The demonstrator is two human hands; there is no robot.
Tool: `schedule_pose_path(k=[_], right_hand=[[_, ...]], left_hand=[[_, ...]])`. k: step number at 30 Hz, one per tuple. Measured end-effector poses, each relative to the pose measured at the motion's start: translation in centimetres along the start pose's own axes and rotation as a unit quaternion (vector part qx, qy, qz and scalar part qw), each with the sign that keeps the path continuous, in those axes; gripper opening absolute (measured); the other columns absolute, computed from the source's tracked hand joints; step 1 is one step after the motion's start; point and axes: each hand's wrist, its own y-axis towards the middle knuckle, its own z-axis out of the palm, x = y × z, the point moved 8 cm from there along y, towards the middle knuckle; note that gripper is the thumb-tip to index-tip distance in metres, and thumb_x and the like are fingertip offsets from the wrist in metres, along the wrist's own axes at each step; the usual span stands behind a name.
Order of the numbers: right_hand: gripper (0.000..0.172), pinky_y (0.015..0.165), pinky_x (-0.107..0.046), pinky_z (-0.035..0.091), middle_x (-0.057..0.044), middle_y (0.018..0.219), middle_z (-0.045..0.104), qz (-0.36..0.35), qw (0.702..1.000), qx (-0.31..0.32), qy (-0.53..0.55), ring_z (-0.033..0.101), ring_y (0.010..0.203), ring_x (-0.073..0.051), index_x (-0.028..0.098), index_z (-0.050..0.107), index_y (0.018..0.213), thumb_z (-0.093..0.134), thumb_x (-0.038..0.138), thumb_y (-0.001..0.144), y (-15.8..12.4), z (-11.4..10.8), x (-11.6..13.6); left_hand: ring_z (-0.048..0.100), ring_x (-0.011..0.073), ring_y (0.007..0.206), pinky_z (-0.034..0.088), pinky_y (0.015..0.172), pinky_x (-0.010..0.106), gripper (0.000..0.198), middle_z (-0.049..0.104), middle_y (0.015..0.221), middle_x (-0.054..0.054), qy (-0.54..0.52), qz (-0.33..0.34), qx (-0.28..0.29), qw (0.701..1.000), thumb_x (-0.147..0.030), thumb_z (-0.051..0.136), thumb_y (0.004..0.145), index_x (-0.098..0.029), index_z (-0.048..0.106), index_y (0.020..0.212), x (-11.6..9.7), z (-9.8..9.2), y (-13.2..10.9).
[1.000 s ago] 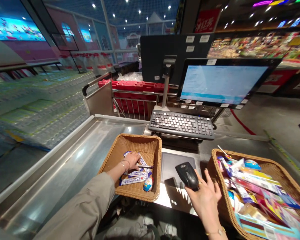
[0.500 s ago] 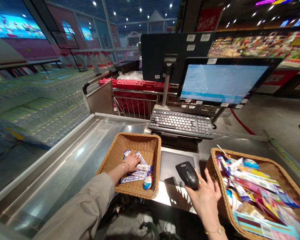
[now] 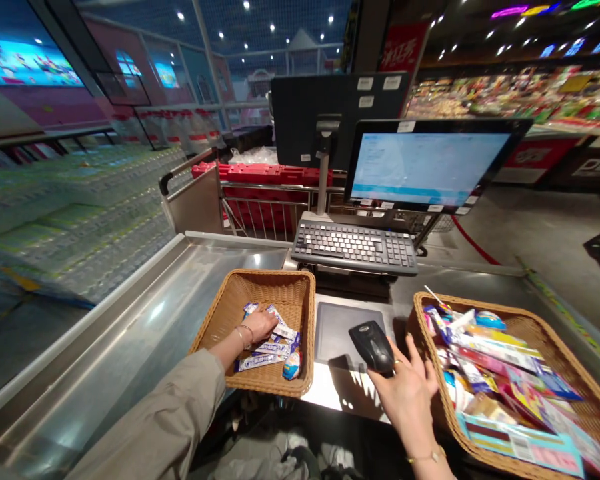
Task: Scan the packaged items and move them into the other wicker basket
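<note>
My left hand reaches into the left wicker basket, its fingers stretched out over several slim wrapped snack bars in white, blue and purple. Fingertips partly hide against the wrappers. Beside the bars, in the basket's near right corner, lies a small blue, white and orange packet. My right hand grips a black handheld barcode scanner between thumb and fingers, with other fingers spread. The scanner is above the counter, between the two baskets.
A right wicker basket is full of mixed packaged sweets. Behind the grey counter pad stand a keyboard and a lit monitor. The metal counter extends left, with a trolley behind it.
The whole view has shifted slightly. My left hand has moved a little over the bars, and a bar lying crosswise by its fingers is no longer distinct. The scanner stays in my right hand.
</note>
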Motion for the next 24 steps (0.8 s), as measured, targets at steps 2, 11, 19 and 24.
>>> schedule_pose_path(k=[2, 11, 19, 24], right_hand=[[0.026, 0.107, -0.051, 0.019, -0.005, 0.119, 0.067, -0.002, 1.0, -0.009, 0.003, 0.034, 0.136, -0.028, 0.023, 0.07, 0.084, 0.053, 0.041, 0.074, 0.1, -0.2, 0.2], [0.025, 0.109, -0.052, 0.016, -0.004, 0.121, 0.066, -0.021, 0.999, -0.008, 0.031, 0.033, 0.136, -0.028, 0.023, 0.07, 0.086, 0.055, 0.04, 0.074, 0.7, -0.7, 2.3], [0.017, 0.108, -0.052, 0.017, -0.002, 0.12, 0.067, -0.038, 0.998, -0.009, 0.052, 0.032, 0.137, -0.03, 0.025, 0.068, 0.073, 0.056, 0.036, 0.072, 1.2, -1.0, 4.1], [0.018, 0.108, -0.054, 0.017, -0.003, 0.121, 0.067, -0.059, 0.997, -0.012, 0.057, 0.033, 0.137, -0.031, 0.024, 0.069, 0.079, 0.056, 0.034, 0.071, 1.4, -1.5, 5.0]], left_hand=[[0.063, 0.0219, 0.089, 0.032, 0.103, 0.046, 0.014, 0.068, 0.091, 0.008, 0.002, -0.01, -0.013, 1.0, -0.021, 0.053, 0.086, -0.02, 0.064, 0.093, 0.5, -0.9, 0.0], [0.058, 0.0226, 0.103, 0.024, 0.11, 0.057, 0.023, 0.069, 0.105, 0.007, 0.024, -0.101, -0.083, 0.991, -0.024, 0.047, 0.093, -0.022, 0.062, 0.11, 2.0, -6.0, -3.0], [0.038, 0.031, 0.137, 0.009, 0.109, 0.074, 0.027, 0.052, 0.142, 0.009, 0.047, -0.149, -0.203, 0.967, -0.021, 0.044, 0.095, -0.025, 0.062, 0.114, 0.6, -9.6, -5.5], [0.032, 0.0348, 0.14, 0.006, 0.105, 0.08, 0.026, 0.049, 0.144, 0.011, 0.047, -0.183, -0.246, 0.951, -0.026, 0.045, 0.094, -0.024, 0.065, 0.111, -0.5, -12.0, -6.4]])
